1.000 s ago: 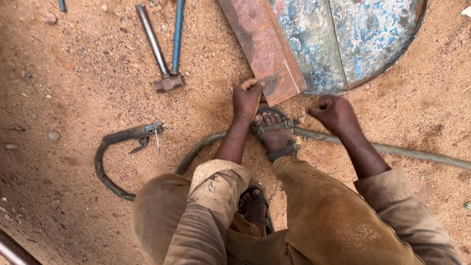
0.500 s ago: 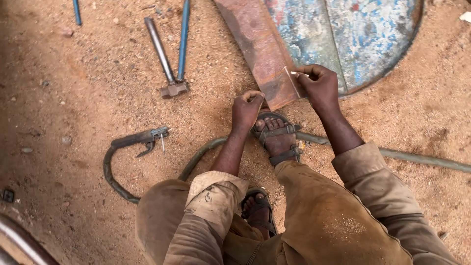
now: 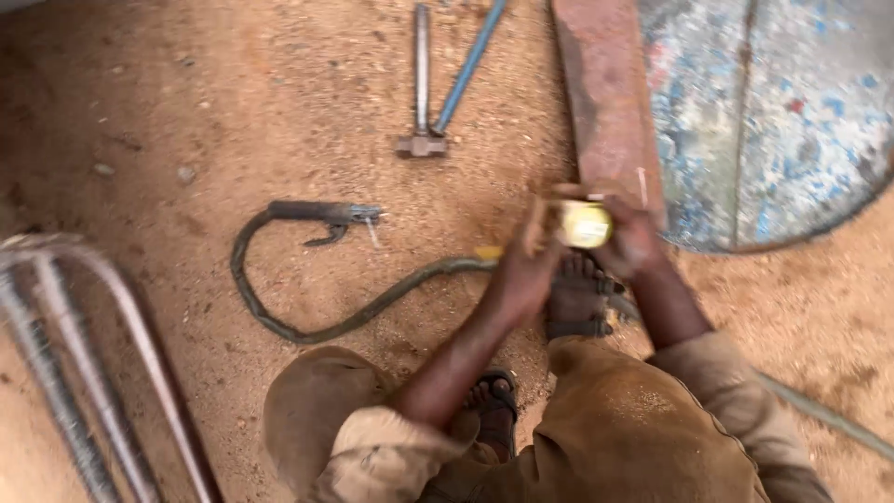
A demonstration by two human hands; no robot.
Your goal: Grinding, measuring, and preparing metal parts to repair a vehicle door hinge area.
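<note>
I am squatting on sandy ground. My right hand is closed around a round yellow tape measure, held just above the near end of a rusty flat metal bar. My left hand is up against the tape measure's left side, with its fingers closed on it. A short yellow bit sticks out to the left of that hand. Both hands are blurred by motion. My sandalled foot is right below them.
A metal hammer and a blue rod lie at the top. A welding electrode holder with its looped cable lies left of my hands. A round painted metal sheet is at the right, and bent metal tubes at the left.
My right hand rose from the cable to the bar's end and now holds a yellow tape measure. My left hand lifted off the bar to meet it. The view shifted right.
</note>
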